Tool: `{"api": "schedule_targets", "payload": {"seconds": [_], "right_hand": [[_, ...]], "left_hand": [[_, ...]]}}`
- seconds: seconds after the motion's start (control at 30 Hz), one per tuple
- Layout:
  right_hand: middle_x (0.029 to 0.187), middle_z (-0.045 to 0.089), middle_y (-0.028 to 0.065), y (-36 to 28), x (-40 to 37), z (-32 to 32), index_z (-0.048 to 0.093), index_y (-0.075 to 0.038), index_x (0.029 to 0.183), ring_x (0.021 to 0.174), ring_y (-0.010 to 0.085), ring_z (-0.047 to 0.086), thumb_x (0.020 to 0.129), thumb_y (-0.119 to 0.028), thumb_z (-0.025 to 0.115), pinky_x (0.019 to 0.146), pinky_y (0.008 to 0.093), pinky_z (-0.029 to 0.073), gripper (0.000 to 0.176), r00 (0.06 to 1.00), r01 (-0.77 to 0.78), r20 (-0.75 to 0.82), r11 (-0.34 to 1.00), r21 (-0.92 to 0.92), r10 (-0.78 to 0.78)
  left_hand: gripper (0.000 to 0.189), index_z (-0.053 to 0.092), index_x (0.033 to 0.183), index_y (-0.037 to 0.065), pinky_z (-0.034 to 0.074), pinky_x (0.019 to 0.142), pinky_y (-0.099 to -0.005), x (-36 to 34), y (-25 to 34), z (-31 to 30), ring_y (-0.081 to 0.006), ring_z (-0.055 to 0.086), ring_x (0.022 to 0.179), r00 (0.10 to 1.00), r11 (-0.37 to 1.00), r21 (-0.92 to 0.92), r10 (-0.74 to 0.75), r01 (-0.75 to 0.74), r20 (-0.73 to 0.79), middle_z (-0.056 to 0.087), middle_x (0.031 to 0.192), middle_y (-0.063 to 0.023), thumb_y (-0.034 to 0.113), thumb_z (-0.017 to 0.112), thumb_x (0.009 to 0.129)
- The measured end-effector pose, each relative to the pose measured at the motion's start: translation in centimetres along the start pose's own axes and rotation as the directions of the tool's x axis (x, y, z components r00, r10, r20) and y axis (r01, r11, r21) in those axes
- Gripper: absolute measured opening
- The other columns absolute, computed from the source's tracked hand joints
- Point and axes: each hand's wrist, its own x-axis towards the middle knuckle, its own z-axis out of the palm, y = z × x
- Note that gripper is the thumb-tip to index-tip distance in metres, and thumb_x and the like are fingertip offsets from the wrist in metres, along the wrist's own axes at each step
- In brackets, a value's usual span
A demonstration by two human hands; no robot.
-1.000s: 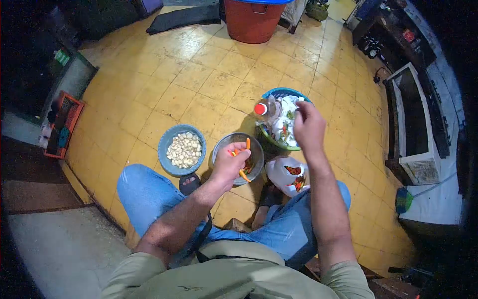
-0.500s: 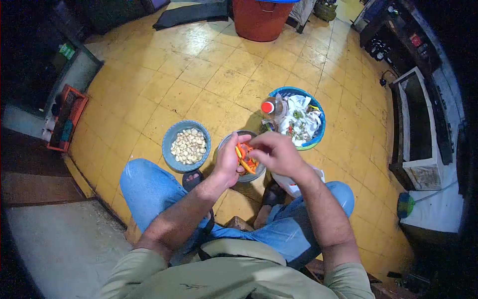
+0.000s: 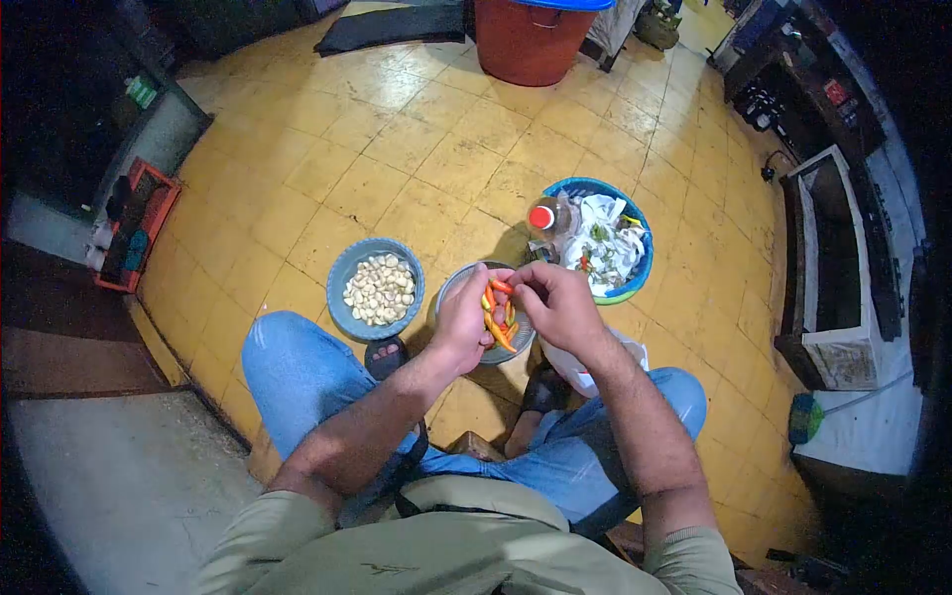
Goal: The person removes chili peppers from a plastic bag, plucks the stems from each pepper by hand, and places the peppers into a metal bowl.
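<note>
Slim, glossy chillies (image 3: 497, 319), red to orange-yellow, lie in a cupped left hand (image 3: 462, 319) above a round strainer (image 3: 518, 349).
The left hand is half curled around them; the right hand (image 3: 560, 305) bends close, thumb and forefinger drawn in at a red one's end, though whether they grip it cannot be told. Left of the strainer, a round blue-grey plastic bowl (image 3: 335, 302) holds smooth, pale cloves (image 3: 379, 290); to the right stand a blue basket (image 3: 648, 248) with crumpled white plastic and a clear, red-capped bottle (image 3: 560, 214) at its edge. Scuffed yellow tiles (image 3: 347, 198) pave the floor, with a reddish tub (image 3: 526, 45) at the far side.
</note>
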Motion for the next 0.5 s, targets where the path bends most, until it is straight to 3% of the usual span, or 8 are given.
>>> {"api": "schedule_targets", "payload": {"seconds": [0.07,0.1,0.17,0.3,0.4,0.5], "right_hand": [[0.08,0.068,0.0064,0.6,-0.1,0.3,0.065,0.0,0.094,0.066,0.0086,0.059,0.085,-0.006,0.064,0.06,0.0262,0.049,0.011,0.999,0.045,-0.006,0.997,0.054,-0.045],[0.08,0.068,0.0064,0.5,-0.1,0.2,0.065,0.0,0.094,0.066,0.0086,0.059,0.085,-0.006,0.064,0.06,0.0262,0.049,0.011,0.999,0.046,-0.005,0.997,0.054,-0.046],[0.079,0.068,0.0131,0.1,0.0,0.0,0.066,-0.001,0.09,0.071,0.0213,0.068,0.081,-0.007,0.064,0.066,0.0337,0.053,0.01,0.995,-0.074,-0.048,0.977,0.199,0.085],[0.078,0.068,0.0115,-0.4,0.1,-0.9,0.066,-0.001,0.089,0.069,0.0167,0.066,0.082,-0.009,0.066,0.063,0.0319,0.052,0.01,0.993,-0.11,-0.031,0.985,0.133,0.115],[0.077,0.067,0.0125,-0.3,0.1,-1.0,0.065,-0.001,0.087,0.069,0.0207,0.066,0.081,-0.009,0.065,0.063,0.0334,0.052,0.01,0.99,-0.134,-0.021,0.984,0.119,0.137],[0.077,0.065,0.0136,-0.7,0.1,-1.5,0.063,-0.002,0.085,0.071,0.026,0.066,0.079,-0.008,0.065,0.065,0.0359,0.052,0.008,0.998,-0.038,-0.054,0.999,-0.006,0.038]], "left_hand": [[0.039,0.059,0.107,0.003,0.032,0.04,-0.0199,-0.1,0.0,0.2,-0.0057,0.048,0.054,1.0,1.0,-0.009,0.02,-0.02,-0.023,0.052,0.076,0.0007,0.036,0.039,0.101],[0.039,0.059,0.107,0.003,0.032,0.04,-0.0199,-0.1,0.2,0.4,-0.0057,0.048,0.054,1.0,1.0,-0.01,0.021,-0.021,-0.023,0.052,0.076,0.0007,0.036,0.039,0.101],[0.028,0.06,0.104,0.004,0.035,0.043,-0.0198,-0.3,0.4,0.7,-0.0051,0.046,0.054,0.997,0.997,0.051,0.064,-0.063,-0.032,0.051,0.073,0.0019,0.029,0.048,0.099],[0.02,0.061,0.101,0.004,0.037,0.048,-0.02,0.2,-0.3,0.3,-0.0037,0.045,0.055,0.983,0.966,0.194,0.181,-0.172,-0.034,0.052,0.071,0.0028,0.022,0.057,0.096],[0.017,0.058,0.104,0.004,0.033,0.045,-0.0187,0.2,-0.2,0.5,-0.0029,0.044,0.055,0.96,0.935,0.274,0.261,-0.225,-0.099,0.051,0.069,0.0033,0.016,0.061,0.093],[0.014,0.059,0.099,0.005,0.035,0.047,-0.0192,0.5,-0.5,0.3,-0.0032,0.044,0.055,0.949,0.918,0.304,0.298,-0.255,-0.102,0.052,0.068,0.0034,0.016,0.063,0.092]]}}
